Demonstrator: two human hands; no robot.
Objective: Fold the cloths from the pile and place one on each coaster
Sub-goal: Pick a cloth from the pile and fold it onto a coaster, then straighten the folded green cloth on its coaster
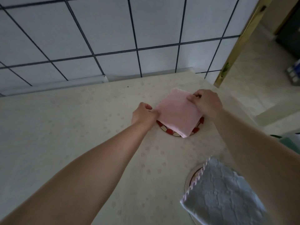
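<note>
A folded pink cloth (177, 113) lies over a round coaster with a red and white checked rim (168, 131) in the middle of the cream table. My left hand (143, 115) pinches the cloth's left corner. My right hand (205, 103) pinches its far right corner. Near the front right, a folded pale blue cloth with a pink scalloped edge (222, 194) covers a second round coaster (190, 176), of which only the left rim shows. My right forearm crosses over part of that blue cloth.
The table (81, 127) has a faint flower pattern and ends at a white tiled wall (113, 38) behind. Its right edge drops to a pale floor (253, 78). A green and white object (290, 140) peeks in at the right edge.
</note>
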